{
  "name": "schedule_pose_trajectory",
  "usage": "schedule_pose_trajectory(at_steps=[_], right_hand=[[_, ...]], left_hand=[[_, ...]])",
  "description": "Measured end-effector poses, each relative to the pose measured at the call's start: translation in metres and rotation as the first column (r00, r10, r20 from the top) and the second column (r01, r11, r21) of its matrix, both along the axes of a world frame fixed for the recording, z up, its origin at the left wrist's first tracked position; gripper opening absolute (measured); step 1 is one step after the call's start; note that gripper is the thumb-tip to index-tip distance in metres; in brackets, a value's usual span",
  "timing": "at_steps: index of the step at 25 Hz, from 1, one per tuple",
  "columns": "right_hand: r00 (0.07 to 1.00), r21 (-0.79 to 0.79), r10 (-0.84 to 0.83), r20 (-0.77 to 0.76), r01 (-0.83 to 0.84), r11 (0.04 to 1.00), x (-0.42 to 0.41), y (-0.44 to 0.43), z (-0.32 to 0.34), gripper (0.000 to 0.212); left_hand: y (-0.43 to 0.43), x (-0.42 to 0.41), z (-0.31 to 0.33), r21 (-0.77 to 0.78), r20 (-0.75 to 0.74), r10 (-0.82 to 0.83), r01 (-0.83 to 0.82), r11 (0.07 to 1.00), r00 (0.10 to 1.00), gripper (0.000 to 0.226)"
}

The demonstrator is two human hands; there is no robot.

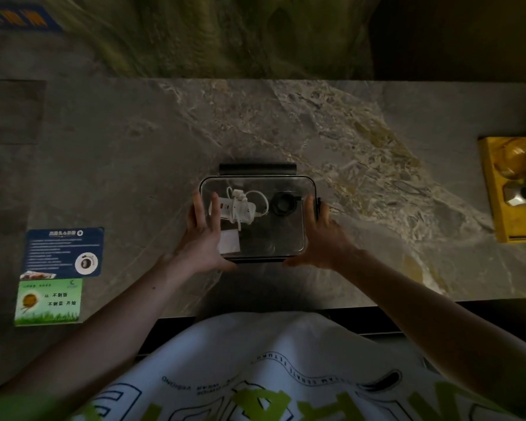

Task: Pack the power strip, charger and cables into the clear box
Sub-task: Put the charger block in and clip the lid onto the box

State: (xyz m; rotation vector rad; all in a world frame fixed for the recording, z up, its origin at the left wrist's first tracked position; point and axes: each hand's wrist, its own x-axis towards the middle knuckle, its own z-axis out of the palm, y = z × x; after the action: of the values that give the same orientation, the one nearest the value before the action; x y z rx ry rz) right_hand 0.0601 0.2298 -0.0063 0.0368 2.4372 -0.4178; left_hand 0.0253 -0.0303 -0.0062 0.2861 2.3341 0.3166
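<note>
The clear box (286, 232) sits on the marble table in front of me with its transparent lid on. Through the lid I see a white power strip (240, 209) with a white cable (260, 200) looped around it, a coiled black cable (283, 202) to its right, and a white block (229, 242) near the front left corner. My left hand (202, 235) presses on the box's left side, fingers spread over the lid. My right hand (321, 235) grips the right side by a dark latch (319, 208).
A blue card (63, 252) and a green card (47, 302) lie at the left of the table (134, 162). A yellow tray (516, 189) with packets stands at the right edge. The table's near edge is right below the box, against my white shirt.
</note>
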Motion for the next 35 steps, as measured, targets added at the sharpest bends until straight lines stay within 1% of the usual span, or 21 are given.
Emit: schedule_pose_trajectory(at_steps=[3,6,7,8,10,12,14,18,25,35], right_hand=[[0.999,0.006,0.033,0.008,-0.033,0.999,-0.003,-0.001,0.001,0.155],[1.000,-0.019,0.002,-0.012,-0.002,1.000,-0.009,-0.003,0.003,0.145],[0.999,-0.026,-0.004,-0.053,0.002,1.000,-0.012,-0.003,0.004,0.138],[0.995,-0.020,0.016,-0.101,-0.018,1.000,-0.016,-0.003,0.004,0.131],[0.977,0.022,0.099,-0.191,-0.097,0.995,-0.026,-0.004,0.007,0.122],[0.961,0.072,0.169,-0.221,-0.157,0.985,-0.036,-0.007,0.006,0.122],[0.950,0.106,0.227,-0.216,-0.208,0.972,-0.045,-0.010,0.004,0.126],[0.946,0.131,0.274,-0.175,-0.253,0.958,-0.052,-0.012,0.002,0.130],[0.956,0.124,0.252,-0.154,-0.234,0.964,-0.053,-0.011,0.001,0.129],[0.964,0.120,0.226,-0.141,-0.210,0.970,-0.057,-0.016,0.005,0.134]], left_hand=[[0.002,-0.003,0.002,-0.046,0.043,-0.013,0.015,0.999,0.999,0.158],[0.002,-0.011,0.004,-0.038,0.122,0.013,-0.008,0.999,0.992,0.137],[0.003,-0.013,0.005,-0.041,0.097,0.004,0.000,0.999,0.995,0.131],[0.004,-0.013,0.005,-0.043,0.041,-0.011,0.013,0.999,0.999,0.127],[0.008,-0.013,0.003,-0.028,-0.092,-0.040,0.037,0.999,0.995,0.124],[0.014,-0.019,0.001,-0.043,-0.170,-0.118,0.112,0.993,0.978,0.129],[0.019,-0.029,0.002,-0.084,-0.194,-0.206,0.194,0.978,0.959,0.137],[0.024,-0.047,0.002,-0.118,-0.146,-0.268,0.252,0.960,0.952,0.148],[0.025,-0.050,-0.002,-0.151,-0.112,-0.289,0.271,0.951,0.951,0.149],[0.030,-0.051,-0.002,-0.187,-0.112,-0.299,0.276,0.943,0.948,0.152]])
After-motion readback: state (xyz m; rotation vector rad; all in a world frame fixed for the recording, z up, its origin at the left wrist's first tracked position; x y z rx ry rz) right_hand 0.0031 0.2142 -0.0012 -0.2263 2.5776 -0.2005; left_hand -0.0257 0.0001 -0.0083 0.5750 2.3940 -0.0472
